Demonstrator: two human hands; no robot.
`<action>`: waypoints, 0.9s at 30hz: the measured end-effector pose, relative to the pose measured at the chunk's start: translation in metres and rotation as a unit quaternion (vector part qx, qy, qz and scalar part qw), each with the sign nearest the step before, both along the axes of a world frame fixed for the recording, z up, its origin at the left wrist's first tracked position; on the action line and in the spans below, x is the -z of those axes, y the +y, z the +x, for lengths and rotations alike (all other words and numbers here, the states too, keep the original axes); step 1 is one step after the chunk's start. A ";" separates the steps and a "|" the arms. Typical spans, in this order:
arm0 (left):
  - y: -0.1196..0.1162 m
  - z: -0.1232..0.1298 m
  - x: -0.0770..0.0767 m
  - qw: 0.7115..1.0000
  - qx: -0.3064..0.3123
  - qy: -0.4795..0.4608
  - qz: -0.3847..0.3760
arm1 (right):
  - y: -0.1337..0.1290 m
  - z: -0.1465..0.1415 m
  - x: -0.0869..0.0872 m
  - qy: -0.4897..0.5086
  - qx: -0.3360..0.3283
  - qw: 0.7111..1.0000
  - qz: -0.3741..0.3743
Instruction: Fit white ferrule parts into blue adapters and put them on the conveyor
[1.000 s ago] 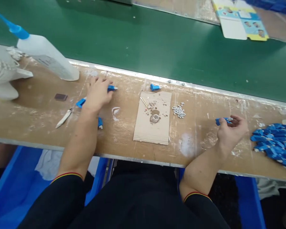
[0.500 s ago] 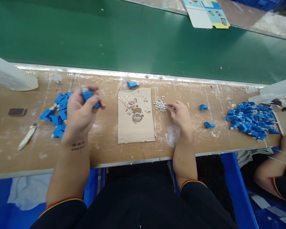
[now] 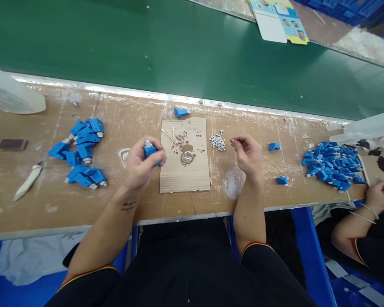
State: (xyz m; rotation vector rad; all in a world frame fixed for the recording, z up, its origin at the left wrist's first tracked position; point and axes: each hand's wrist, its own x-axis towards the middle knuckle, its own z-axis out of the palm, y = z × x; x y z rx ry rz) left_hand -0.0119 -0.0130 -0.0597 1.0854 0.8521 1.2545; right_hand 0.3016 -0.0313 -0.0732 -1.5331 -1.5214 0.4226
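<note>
My left hand (image 3: 144, 164) is closed around a blue plastic part (image 3: 150, 152) with a light grey tip, just left of the cardboard sheet (image 3: 184, 183). To the right of the sheet my right hand (image 3: 247, 154) pinches a tiny grey piece (image 3: 232, 140) between thumb and forefinger. Close to those fingertips lies a small heap of grey pieces (image 3: 217, 142). On the cardboard sit a little clear dish (image 3: 187, 157) amid dark wet stains and several cotton swabs (image 3: 169, 135). One more blue part (image 3: 181, 112) rests at the sheet's top edge.
Blue parts form a pile at left (image 3: 85, 145) and a bigger heap at right (image 3: 334, 164). A white-handled tool (image 3: 28, 181) and a brown block (image 3: 13, 144) lie far left. Beyond the bench runs a green belt (image 3: 179, 51). A co-worker's hand (image 3: 379, 196) is at far right.
My left hand has moved right with the blue part, toward the cardboard, uncovering the left pile. My right hand has drawn slightly away from the grey heap, with a tiny piece in its fingertips.
</note>
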 end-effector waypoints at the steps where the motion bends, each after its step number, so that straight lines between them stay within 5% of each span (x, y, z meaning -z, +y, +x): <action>1: -0.005 0.003 -0.002 1.000 0.011 0.018 0.007 | -0.004 -0.010 -0.004 0.032 -0.026 0.999 0.033; 9: -0.027 0.027 -0.015 0.987 0.083 0.132 0.036 | -0.028 -0.090 -0.026 0.042 -0.233 0.955 0.178; 15: -0.027 0.027 -0.012 0.985 0.081 0.151 0.036 | -0.028 -0.095 -0.027 -0.040 -0.225 0.948 0.220; 21: -0.027 0.028 -0.012 0.987 0.155 0.042 -0.018 | -0.027 -0.098 -0.028 -0.045 -0.237 0.939 0.245; 27: -0.026 0.030 -0.007 0.985 0.167 0.013 -0.030 | -0.027 -0.098 -0.026 -0.034 -0.250 0.944 0.215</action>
